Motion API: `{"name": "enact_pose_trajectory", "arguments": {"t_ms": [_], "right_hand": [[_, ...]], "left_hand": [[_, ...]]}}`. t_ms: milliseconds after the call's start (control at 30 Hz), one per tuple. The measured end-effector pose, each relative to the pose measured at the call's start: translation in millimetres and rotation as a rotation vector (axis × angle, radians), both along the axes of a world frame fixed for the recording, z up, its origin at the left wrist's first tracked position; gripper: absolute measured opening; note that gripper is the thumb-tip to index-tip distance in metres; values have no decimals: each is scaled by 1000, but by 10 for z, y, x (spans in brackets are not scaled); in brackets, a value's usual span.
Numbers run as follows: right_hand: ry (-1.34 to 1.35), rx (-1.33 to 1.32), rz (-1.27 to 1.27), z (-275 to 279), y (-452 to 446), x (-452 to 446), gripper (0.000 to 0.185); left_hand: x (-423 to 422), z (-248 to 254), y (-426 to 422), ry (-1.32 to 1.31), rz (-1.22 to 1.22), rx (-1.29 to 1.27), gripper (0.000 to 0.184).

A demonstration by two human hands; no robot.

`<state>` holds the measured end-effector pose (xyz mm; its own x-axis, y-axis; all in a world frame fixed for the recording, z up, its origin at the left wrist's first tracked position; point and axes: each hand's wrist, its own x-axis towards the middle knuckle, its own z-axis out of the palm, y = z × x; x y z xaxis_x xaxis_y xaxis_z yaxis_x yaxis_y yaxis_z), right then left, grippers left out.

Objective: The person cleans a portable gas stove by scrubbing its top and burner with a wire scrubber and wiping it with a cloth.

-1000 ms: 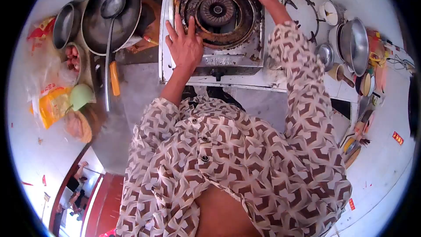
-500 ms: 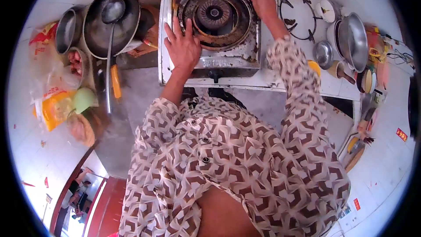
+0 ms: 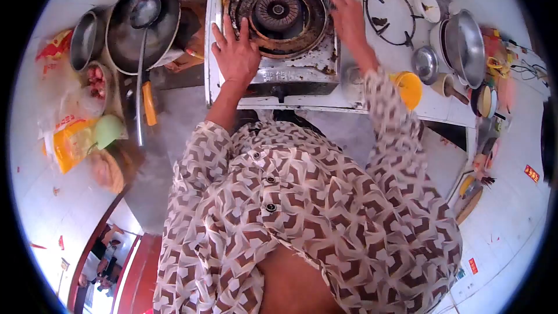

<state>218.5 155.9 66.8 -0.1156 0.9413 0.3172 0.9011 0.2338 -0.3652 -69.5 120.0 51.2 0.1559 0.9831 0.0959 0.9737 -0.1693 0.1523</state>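
Note:
A gas stove [image 3: 302, 74] with a stained, rusty top stands at the upper middle, its round burner [image 3: 278, 10] uncovered. My left hand [image 3: 236, 53] rests on the stove's left front part with fingers spread and nothing in it. At the stove's right edge, my right hand [image 3: 347, 20] has its fingers bent together at the rim. Something small and dark shows at those fingertips, too small to make out. Right of that hand a black pan support ring [image 3: 414, 22] lies on the white tiled counter [image 3: 349, 100].
On the left are a wok [image 3: 116, 40] with a ladle [image 3: 141, 75], a grey pan [image 3: 85, 40], a bowl of reddish food [image 3: 96, 81] and a green bowl [image 3: 108, 131]. On the right are metal bowls [image 3: 468, 46] and a yellow container [image 3: 409, 90]. A person [image 3: 104, 261] shows through the doorway.
My right hand has moved down along the stove's right edge, toward me. My left hand stays on the stove's left side. The yellow container has come into fuller view beside my right sleeve.

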Motion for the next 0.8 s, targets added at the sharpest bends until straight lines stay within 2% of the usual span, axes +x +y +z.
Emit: {"name": "enact_pose_trajectory", "arguments": {"t_ms": [67,167,267,333,533,633,700,733,800], "right_hand": [[-20,-76,-17,41,-589,-128,50],[-74,-118,-22,80,-570,-153,49],[-88,-20,-60,-122,295,-26,44],[-84,45,-34,-194,606,21,48],[-129,-42,3,3,-264,-72,50],[-200,-73,61,-52,307,10,52],[-170,23,81,-298,828,91,25],[-155,65,89,-306,931,68,17],[-172,-40,50,-240,682,46,37]], "left_hand": [[-2,14,-14,-43,3,-9,54],[-67,8,18,-52,-7,-3,54],[-84,-45,13,-67,-26,5,55],[-100,-49,36,-94,-32,6,54],[-93,-61,28,-69,-25,26,56],[-124,-57,29,-78,-38,20,56],[-122,-41,52,-75,-33,19,56],[-117,-32,50,-71,-28,13,56],[-109,-51,42,-60,-27,17,57]]}}
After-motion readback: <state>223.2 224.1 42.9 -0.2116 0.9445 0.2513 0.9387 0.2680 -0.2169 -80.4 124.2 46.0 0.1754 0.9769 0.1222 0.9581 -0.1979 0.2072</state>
